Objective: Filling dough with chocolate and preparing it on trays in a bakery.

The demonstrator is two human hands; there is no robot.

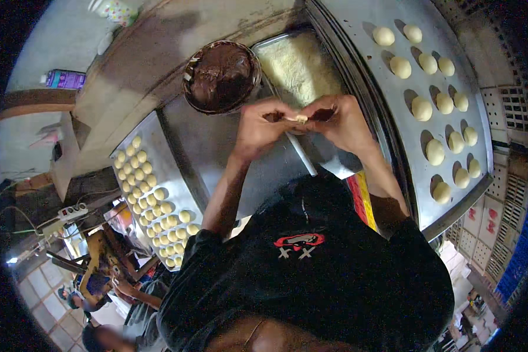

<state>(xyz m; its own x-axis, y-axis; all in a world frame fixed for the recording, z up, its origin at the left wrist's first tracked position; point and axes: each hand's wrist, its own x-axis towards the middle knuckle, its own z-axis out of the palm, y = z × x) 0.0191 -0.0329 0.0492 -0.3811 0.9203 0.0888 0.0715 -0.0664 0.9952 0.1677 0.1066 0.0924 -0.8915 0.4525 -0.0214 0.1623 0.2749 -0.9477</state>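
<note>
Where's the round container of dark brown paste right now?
In the head view, the container sits just left of top centre, beyond the left hand and left of the pale-filled tray.

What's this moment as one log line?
left grip: pinching dough piece; right grip: same; ahead: dark paste in basket; both sides: dough balls on trays

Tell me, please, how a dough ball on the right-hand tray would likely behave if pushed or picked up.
The dough ball would probably dent under light pressure, since it looks like smooth, unbaked dough. Its rounded shape suggests it might roll slightly if nudged across the flat metal tray.
</note>
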